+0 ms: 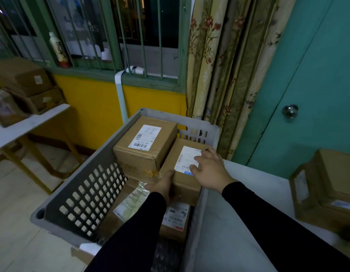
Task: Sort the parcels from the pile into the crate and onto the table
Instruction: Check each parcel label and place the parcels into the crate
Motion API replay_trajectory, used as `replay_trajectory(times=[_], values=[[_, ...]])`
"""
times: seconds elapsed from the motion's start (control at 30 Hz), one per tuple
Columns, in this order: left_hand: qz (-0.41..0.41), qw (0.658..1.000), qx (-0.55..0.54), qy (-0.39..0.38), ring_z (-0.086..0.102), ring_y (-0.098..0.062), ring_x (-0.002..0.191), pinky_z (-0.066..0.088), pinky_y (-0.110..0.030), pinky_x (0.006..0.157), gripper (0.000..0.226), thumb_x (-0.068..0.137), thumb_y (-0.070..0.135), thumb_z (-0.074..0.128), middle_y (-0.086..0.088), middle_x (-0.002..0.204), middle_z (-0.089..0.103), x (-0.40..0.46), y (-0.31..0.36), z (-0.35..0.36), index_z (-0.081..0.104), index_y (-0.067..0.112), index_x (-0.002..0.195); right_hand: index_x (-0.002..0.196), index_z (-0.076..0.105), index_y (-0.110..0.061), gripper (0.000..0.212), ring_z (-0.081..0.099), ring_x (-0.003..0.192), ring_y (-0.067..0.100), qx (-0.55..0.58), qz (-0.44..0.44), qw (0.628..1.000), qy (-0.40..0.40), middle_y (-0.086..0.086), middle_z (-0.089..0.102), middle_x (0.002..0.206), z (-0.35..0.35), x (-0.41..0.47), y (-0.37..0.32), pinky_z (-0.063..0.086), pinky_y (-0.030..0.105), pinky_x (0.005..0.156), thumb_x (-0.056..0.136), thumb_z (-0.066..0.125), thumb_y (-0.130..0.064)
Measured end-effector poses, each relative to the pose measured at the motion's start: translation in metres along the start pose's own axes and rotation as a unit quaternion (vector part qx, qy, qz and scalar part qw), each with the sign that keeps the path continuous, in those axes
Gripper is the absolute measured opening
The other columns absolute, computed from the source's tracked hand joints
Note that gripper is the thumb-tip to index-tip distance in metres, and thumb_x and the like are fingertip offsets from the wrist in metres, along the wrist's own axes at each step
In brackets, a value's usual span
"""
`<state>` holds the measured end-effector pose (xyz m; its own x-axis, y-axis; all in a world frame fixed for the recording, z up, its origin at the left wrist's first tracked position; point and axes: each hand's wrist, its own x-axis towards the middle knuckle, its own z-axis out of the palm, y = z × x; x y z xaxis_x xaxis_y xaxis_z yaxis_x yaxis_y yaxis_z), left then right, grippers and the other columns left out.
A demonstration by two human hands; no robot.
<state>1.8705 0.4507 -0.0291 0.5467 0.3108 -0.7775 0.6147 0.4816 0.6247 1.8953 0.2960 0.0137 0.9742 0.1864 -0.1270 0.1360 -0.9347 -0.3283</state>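
Indoors, both hands' fingers on a parcel (185,173) in the grey crate (88,195) beside the white table (239,222).

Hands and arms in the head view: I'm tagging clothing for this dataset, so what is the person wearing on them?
Both arms are covered by long, close-fitting black sleeves that end at the wrists. The left hand and right hand are bare: no gloves, and no rings, watch or bracelets are visible. The sleeves look plain, with no visible logos, stripes or markings, though the dim light hides fine detail.
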Motion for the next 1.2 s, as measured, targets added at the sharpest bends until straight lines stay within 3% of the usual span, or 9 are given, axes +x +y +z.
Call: replay_trajectory(times=[0.1, 0.33, 0.47, 0.53, 0.63, 0.7, 0.77, 0.87, 1.2], values=[[0.015, 0.999, -0.016, 0.025, 0.059, -0.04, 0.101, 0.06, -0.059, 0.08, 0.103, 0.067, 0.032, 0.093, -0.018, 0.118, 0.052, 0.003, 0.0, 0.006, 0.026, 0.014, 0.144, 0.145, 0.054, -0.017, 0.062, -0.001, 0.156, 0.026, 0.026, 0.003, 1.0, 0.008, 0.007, 0.029, 0.164, 0.001, -0.004, 0.0, 0.008, 0.041, 0.125, 0.1, 0.036, -0.056], [0.065, 0.996, -0.052, 0.006, 0.065, -0.038, 0.102, 0.058, -0.057, 0.087, 0.126, 0.027, 0.042, 0.093, -0.015, 0.124, 0.06, 0.027, 0.0, 0.013, 0.034, 0.015, 0.135, 0.149, 0.049, -0.016, 0.053, -0.002, 0.157, 0.026, 0.05, 0.001, 0.999, 0.018, 0.009, 0.017, 0.168, -0.006, -0.009, -0.002, 0.002, 0.037, 0.126, 0.105, 0.043, -0.046], [0.102, 0.977, 0.18, -0.045, 0.065, -0.034, 0.105, 0.061, -0.046, 0.076, 0.101, 0.049, 0.054, 0.089, -0.01, 0.121, 0.064, 0.005, 0.009, 0.002, 0.052, 0.007, 0.13, 0.149, 0.048, -0.011, 0.054, 0.008, 0.155, 0.026, 0.087, 0.009, 0.995, 0.041, 0.011, 0.021, 0.166, -0.006, -0.01, 0.003, 0.009, 0.036, 0.126, 0.105, 0.045, -0.042], [0.224, 0.876, 0.428, -0.024, 0.064, -0.032, 0.107, 0.056, -0.036, 0.083, 0.063, 0.082, 0.055, 0.073, -0.009, 0.118, 0.065, -0.01, 0.025, -0.011, 0.06, 0.006, 0.118, 0.151, 0.045, -0.009, 0.054, 0.009, 0.155, 0.026, 0.095, 0.006, 0.994, 0.053, 0.011, 0.021, 0.166, -0.007, -0.012, 0.004, 0.01, 0.034, 0.126, 0.106, 0.044, -0.04], [0.455, 0.567, 0.686, 0.015, 0.063, -0.029, 0.105, 0.044, -0.033, 0.077, 0.036, 0.101, 0.043, 0.051, -0.012, 0.116, 0.067, -0.028, 0.046, -0.022, 0.063, 0.01, 0.109, 0.155, 0.038, -0.01, 0.057, 0.002, 0.156, 0.025, 0.098, 0.016, 0.994, 0.05, 0.01, 0.013, 0.168, -0.006, -0.016, 0.0, 0.006, 0.035, 0.126, 0.107, 0.041, -0.042], [0.525, 0.414, 0.742, -0.047, 0.052, -0.03, 0.122, 0.042, -0.036, 0.092, 0.044, 0.102, 0.043, 0.049, -0.014, 0.132, 0.057, -0.033, 0.046, -0.02, 0.056, 0.011, 0.13, 0.158, 0.031, -0.014, 0.062, -0.005, 0.157, 0.025, 0.084, 0.023, 0.996, 0.032, 0.011, 0.004, 0.17, -0.006, -0.016, -0.004, 0.003, 0.039, 0.127, 0.107, 0.037, -0.047], [0.52, 0.339, 0.777, -0.104, 0.026, -0.034, 0.147, 0.026, -0.04, 0.118, 0.066, 0.103, 0.049, 0.043, -0.018, 0.16, 0.03, -0.025, 0.034, -0.018, 0.03, 0.011, 0.156, 0.161, 0.021, -0.016, 0.066, -0.013, 0.156, 0.026, 0.065, 0.03, 0.997, 0.006, 0.01, -0.007, 0.17, -0.008, -0.018, -0.01, -0.002, 0.04, 0.126, 0.106, 0.033, -0.052], [0.479, 0.323, 0.809, -0.102, 0.0, -0.033, 0.156, 0.007, -0.043, 0.126, 0.067, 0.108, 0.05, 0.026, -0.013, 0.17, -0.001, -0.004, 0.021, -0.018, 0.001, 0.021, 0.163, 0.163, 0.013, -0.015, 0.07, -0.018, 0.155, 0.026, 0.032, 0.03, 0.999, 0.002, 0.011, -0.013, 0.17, -0.011, -0.023, -0.019, -0.007, 0.039, 0.125, 0.107, 0.029, -0.053], [0.483, 0.354, 0.794, -0.104, -0.006, -0.03, 0.156, -0.005, -0.041, 0.126, 0.056, 0.11, 0.043, 0.021, -0.01, 0.17, -0.008, 0.026, 0.016, -0.009, 0.004, 0.03, 0.162, 0.162, 0.006, -0.005, 0.076, -0.016, 0.156, 0.026, 0.023, 0.068, 0.997, 0.01, 0.015, -0.014, 0.169, 0.007, -0.024, -0.024, -0.008, 0.039, 0.126, 0.106, 0.026, -0.052]])
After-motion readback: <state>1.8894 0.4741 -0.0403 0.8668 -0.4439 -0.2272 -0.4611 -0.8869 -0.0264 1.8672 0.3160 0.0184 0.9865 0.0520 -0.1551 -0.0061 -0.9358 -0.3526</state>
